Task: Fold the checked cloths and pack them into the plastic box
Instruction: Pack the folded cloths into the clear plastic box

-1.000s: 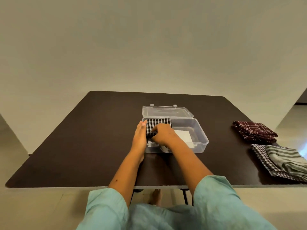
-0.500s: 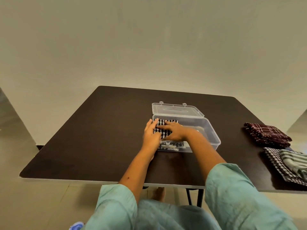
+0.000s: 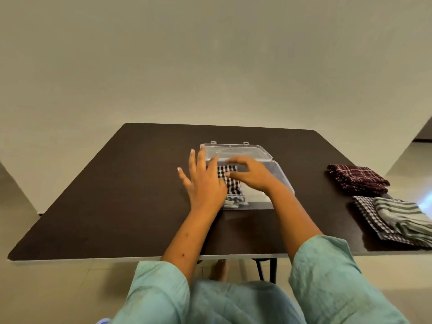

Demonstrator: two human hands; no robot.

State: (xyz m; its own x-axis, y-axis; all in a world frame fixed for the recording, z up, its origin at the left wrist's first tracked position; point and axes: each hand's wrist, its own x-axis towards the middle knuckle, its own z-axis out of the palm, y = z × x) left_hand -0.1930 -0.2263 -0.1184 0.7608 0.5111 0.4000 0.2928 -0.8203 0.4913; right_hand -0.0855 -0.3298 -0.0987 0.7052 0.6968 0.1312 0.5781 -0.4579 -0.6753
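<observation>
Head view showed both hands, left [image 3: 205, 183] and right [image 3: 252, 177], released above a folded checked cloth [image 3: 230, 181] in the plastic box [image 3: 284, 181]; soft and light, best pinched along its folded edge.

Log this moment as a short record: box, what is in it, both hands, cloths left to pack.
box: clear plastic box, lid open, mid-table
contents: black-and-white checked cloth, folded, at the box's left end
left hand: open, fingers spread, empty, at the box's left end
right hand: open, fingers curled above the cloth
waiting: maroon checked cloth; small-check cloth under green striped cloth, at the right of the table
</observation>
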